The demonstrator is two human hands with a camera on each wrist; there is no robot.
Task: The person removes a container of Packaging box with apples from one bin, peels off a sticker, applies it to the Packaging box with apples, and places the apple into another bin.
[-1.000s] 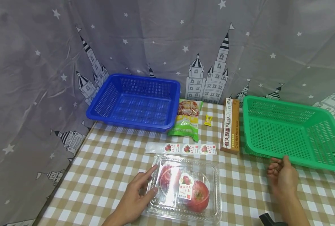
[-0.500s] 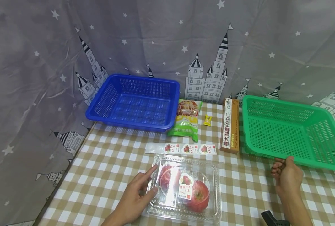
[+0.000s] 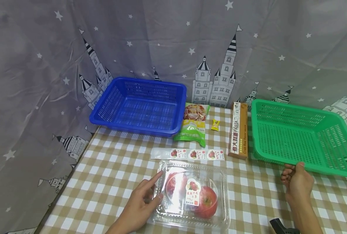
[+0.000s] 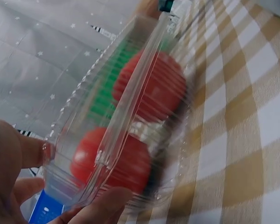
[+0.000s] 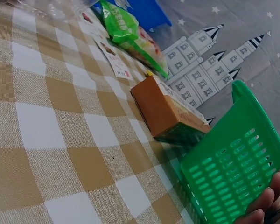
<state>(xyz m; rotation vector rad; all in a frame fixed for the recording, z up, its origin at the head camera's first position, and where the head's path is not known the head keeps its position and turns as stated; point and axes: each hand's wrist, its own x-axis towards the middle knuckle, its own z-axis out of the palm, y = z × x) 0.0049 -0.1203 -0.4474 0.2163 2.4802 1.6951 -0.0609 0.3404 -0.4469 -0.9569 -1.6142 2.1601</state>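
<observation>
A clear plastic clamshell box [image 3: 223, 182] with two red apples [image 3: 206, 201] inside lies at the table's front middle. A label with apples printed on it sits on its lid. My left hand [image 3: 138, 203] grips the box's left end, index finger and thumb set apart along the edge; the left wrist view shows the thumb [image 4: 107, 203] on the near side by the seam. On the right, my right hand [image 3: 299, 183] holds the front rim of a green basket [image 3: 296, 139], thumb at the rim and the other fingers curled below it. Nothing lies in this basket.
A strip of apple stickers [image 3: 188, 154] lies behind the box. Farther back are a blue basket [image 3: 141, 128], a green food bag [image 3: 193, 125], a small yellow packet [image 3: 215, 124] and a pasta box [image 3: 239, 130]. A black object [image 3: 281, 226] shows by the right wrist.
The right hand has shifted slightly right along the green basket's rim. The clear box and its apples have shifted very slightly under the left hand, and the glare on the lid has changed.
</observation>
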